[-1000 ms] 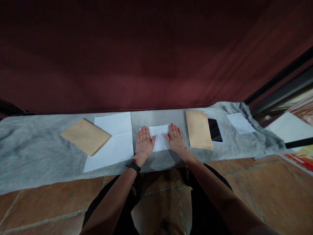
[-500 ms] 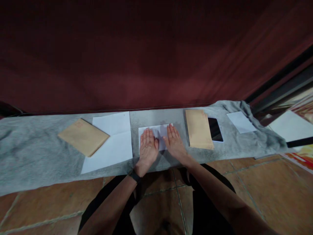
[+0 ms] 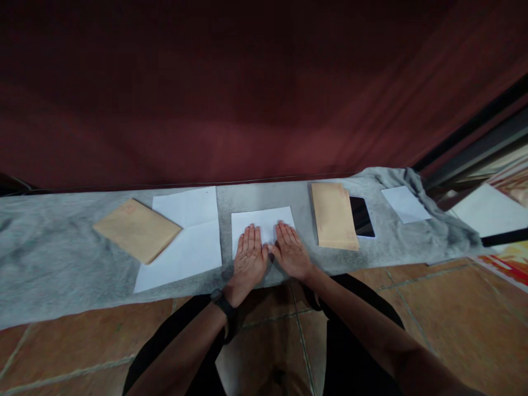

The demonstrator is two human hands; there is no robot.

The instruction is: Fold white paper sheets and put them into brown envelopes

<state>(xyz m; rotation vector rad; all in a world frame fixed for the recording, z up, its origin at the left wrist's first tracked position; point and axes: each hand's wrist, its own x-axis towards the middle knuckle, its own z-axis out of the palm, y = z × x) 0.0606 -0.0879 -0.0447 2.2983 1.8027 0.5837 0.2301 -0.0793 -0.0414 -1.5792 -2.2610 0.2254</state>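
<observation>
A folded white sheet (image 3: 264, 221) lies on the grey cloth (image 3: 61, 253) straight ahead of me. My left hand (image 3: 249, 259) rests flat on its near left part, fingers stretched out and together. My right hand (image 3: 291, 252) lies flat beside it on the near right part, thumbs almost touching. Neither hand holds anything. A black band sits on my left wrist.
A larger white sheet (image 3: 185, 236) lies to the left with a tan envelope (image 3: 136, 230) overlapping it. On the right are another tan envelope (image 3: 333, 223), a dark phone (image 3: 362, 216) and a small white paper (image 3: 405, 204). A dark red curtain hangs behind. Tiled floor below.
Both hands slid toward me and closer together along the folded sheet, uncovering its far part.
</observation>
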